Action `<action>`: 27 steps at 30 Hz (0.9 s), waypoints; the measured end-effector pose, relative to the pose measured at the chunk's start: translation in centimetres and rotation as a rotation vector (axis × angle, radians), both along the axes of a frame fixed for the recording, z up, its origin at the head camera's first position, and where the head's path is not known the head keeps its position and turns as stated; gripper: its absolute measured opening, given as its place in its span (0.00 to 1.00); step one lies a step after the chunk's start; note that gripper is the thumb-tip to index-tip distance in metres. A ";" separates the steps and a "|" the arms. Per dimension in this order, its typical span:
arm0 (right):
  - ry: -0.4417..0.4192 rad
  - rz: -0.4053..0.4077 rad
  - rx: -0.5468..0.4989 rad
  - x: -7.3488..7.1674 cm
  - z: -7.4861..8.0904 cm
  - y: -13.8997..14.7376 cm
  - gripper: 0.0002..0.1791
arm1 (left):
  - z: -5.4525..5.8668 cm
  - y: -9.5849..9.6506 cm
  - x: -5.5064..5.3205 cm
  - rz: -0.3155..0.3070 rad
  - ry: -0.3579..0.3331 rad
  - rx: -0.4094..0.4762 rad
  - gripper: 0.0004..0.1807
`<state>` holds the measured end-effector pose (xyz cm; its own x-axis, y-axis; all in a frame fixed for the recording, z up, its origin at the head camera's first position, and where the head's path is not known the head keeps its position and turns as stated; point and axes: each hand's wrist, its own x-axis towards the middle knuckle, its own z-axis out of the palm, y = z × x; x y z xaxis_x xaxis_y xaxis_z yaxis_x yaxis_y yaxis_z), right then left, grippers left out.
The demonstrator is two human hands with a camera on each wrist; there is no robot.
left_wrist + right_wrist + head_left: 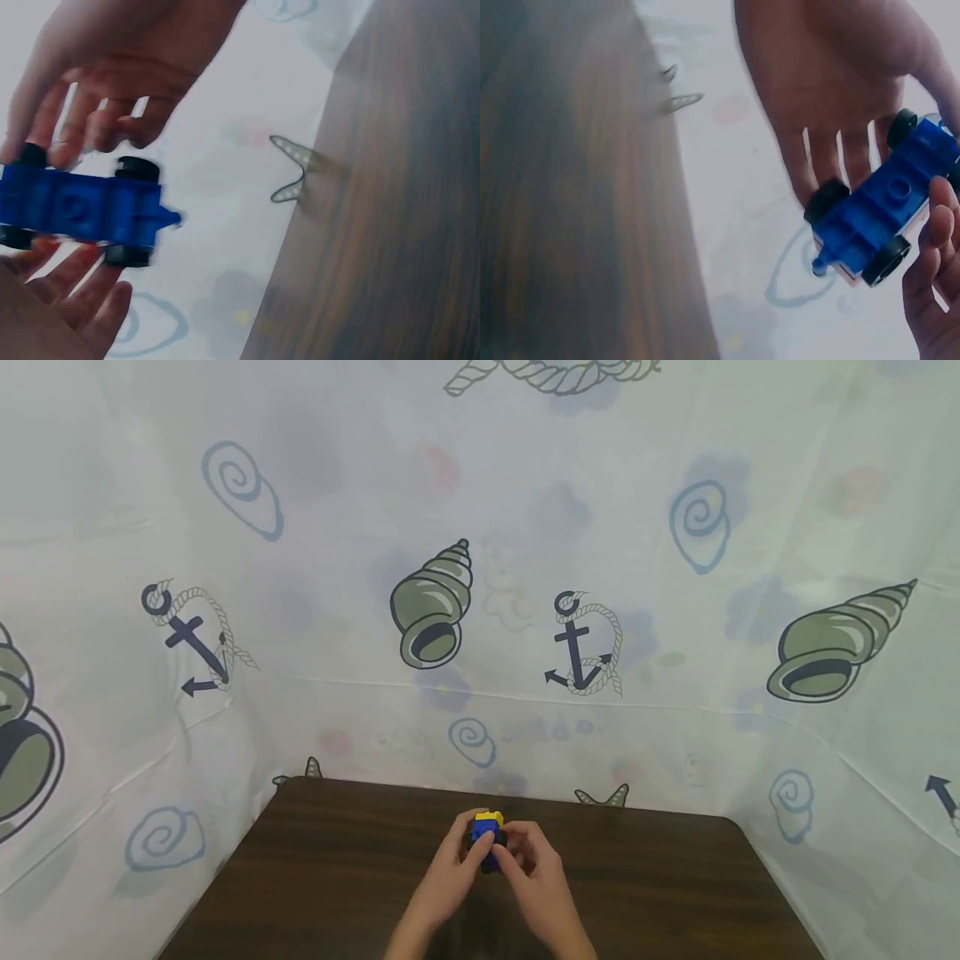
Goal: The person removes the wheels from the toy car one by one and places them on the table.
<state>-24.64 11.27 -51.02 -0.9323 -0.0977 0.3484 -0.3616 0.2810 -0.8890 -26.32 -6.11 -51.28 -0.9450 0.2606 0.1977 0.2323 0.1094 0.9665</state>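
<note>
Between both hands, above the table, is a small blue toy car (489,831) with a yellow part on top. In the left wrist view the underside of the toy car (82,206) shows, with black wheels and a small knob at one end. My left hand (448,870) grips its left side, thumb laid over the near face. On the opposite side, my right hand (536,877) holds it between thumb and fingers. From the right wrist, the toy car (885,199) appears tilted, with the left hand (832,82) above it and the right hand (937,277) at lower right.
Below the hands stretches a dark brown wooden table (337,860). A white cloth (337,610) printed with shells, anchors and starfish surrounds it at the back and both sides, meeting the table's far edge.
</note>
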 end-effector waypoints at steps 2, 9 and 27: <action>0.012 -0.011 -0.035 0.2 0.6 -0.1 0.12 | 0.3 0.6 0.3 0.003 0.004 0.023 0.27; 0.180 -0.124 0.106 1.2 2.1 -0.4 0.07 | 0.8 2.4 1.7 0.014 0.019 0.096 0.23; 0.528 -0.467 0.413 0.7 2.1 -0.9 0.12 | 1.8 5.0 3.3 0.311 0.240 -0.082 0.18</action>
<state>-23.91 10.40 -48.95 -0.6318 0.0434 0.7739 -0.4683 0.7742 -0.4257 -22.99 -1.09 -49.50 -0.9108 -0.0069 0.4129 0.3940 0.2845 0.8740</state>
